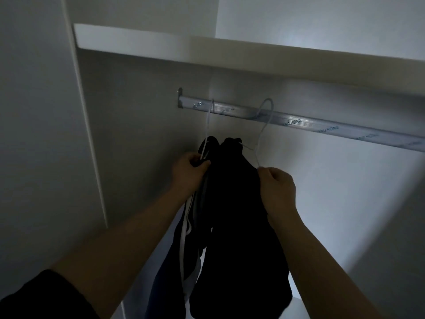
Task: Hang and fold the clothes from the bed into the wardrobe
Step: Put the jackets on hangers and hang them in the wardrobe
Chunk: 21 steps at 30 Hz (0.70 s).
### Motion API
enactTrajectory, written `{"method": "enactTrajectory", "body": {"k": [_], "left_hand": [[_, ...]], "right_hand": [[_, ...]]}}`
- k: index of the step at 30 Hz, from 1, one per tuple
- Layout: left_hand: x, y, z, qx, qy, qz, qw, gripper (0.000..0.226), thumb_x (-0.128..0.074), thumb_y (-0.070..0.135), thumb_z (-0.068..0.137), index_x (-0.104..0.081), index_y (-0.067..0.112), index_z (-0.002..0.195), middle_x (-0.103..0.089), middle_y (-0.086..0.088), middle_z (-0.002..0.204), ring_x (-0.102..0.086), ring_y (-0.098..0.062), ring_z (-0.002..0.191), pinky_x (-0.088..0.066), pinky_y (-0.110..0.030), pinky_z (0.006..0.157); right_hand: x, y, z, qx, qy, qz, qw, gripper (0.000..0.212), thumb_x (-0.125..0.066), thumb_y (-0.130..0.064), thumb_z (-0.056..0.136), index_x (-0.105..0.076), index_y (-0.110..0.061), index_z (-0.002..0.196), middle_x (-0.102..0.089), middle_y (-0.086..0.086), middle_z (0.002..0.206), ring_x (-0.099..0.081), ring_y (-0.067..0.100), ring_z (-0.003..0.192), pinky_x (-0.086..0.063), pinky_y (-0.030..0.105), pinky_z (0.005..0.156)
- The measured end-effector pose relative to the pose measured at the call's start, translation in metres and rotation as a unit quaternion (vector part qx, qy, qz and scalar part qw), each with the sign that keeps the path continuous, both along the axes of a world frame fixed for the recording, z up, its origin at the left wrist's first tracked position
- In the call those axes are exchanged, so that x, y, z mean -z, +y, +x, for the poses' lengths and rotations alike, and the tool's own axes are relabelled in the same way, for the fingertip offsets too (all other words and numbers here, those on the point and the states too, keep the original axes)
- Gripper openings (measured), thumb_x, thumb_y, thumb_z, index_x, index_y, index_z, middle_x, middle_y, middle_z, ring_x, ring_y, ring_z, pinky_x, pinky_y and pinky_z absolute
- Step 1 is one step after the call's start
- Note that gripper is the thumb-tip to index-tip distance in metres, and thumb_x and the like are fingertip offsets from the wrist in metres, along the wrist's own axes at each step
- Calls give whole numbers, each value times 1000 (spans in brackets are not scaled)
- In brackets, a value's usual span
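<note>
Black garment [239, 217] hides its hanger [264, 125]; right hand [277, 189] pinches hanger wire, left hand [188, 173] grips neighbouring garment [190, 226] at 9 o'clock, rail [299, 125] at 12.

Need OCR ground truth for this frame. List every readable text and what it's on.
"NG HONG", in blue on the film wrapping the wardrobe rail; the leading letters are cut off.
"NG HONG" again further right on the rail, fainter.
Other blue print near the rail's left end and far right: too blurred to read.
Nothing readable elsewhere.

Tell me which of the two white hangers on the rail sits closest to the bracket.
The left white wire hanger, its hook right beside the rail bracket. The other white hanger hooks farther right along the metal rail.
</note>
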<state>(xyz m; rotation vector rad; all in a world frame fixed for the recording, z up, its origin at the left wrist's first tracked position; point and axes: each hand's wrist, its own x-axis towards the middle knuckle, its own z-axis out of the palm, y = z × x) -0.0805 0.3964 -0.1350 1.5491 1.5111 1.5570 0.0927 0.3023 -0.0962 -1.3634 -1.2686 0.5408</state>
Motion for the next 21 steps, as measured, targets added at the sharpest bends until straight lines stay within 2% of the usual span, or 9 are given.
{"method": "enactTrajectory", "body": {"k": [3, 10, 12, 16, 18, 21], "left_hand": [[9, -6, 0, 1, 12, 17, 1000, 18, -67, 17, 87, -68, 5, 100, -60, 2, 86, -49, 4, 69, -33, 3, 53], [13, -11, -2, 2, 26, 16, 1000, 15, -63, 16, 89, -66, 7, 102, -60, 1, 87, -54, -10, 80, -32, 1, 53], [15, -13, -5, 2, 31, 13, 999, 20, -62, 17, 91, -66, 6, 107, -59, 2, 90, -53, -10, 83, -32, 2, 54], [14, -16, -7, -10, 41, 14, 999, 19, -63, 17, 90, -66, 5, 105, -59, 1, 88, -49, -3, 72, -31, 2, 53], [16, -19, -3, -10, 41, 9, 999, 20, -63, 17, 90, -65, 5, 106, -59, 3, 87, -50, -4, 72, -32, 0, 53], [15, -23, -1, -4, 45, 14, 999, 20, -63, 17, 91, -64, 6, 107, -57, 7, 87, -49, 0, 71, -32, 2, 54]], "right_hand": [[-1, 14, -10, 13, -12, 1, 1000, 34, -46, -12, 90, -34, -15, 59, -30, -2, 52, -27, 9, 47, -21, 23, 45], [-13, 42, -21, 22, -15, 6, 1000, 36, -46, -10, 91, -33, -15, 58, -32, 0, 54, -29, 11, 50, -18, 20, 40], [-18, 49, -23, 24, -9, 4, 1000, 38, -46, -11, 92, -33, -15, 56, -34, 0, 55, -31, 11, 51, -22, 22, 43], [-6, 51, -21, 31, -60, -20, 998, 42, -44, -9, 94, -33, -15, 54, -35, -2, 54, -32, 10, 49, -24, 19, 41], [10, 47, -17, 27, -103, -45, 993, 38, -43, -12, 97, -43, -11, 59, -43, 0, 59, -38, 11, 53, -28, 25, 50], [17, 44, -12, 26, -118, -46, 992, 27, -45, -20, 99, -61, -4, 85, -60, 7, 79, -54, 19, 71, -33, 25, 57]]}}
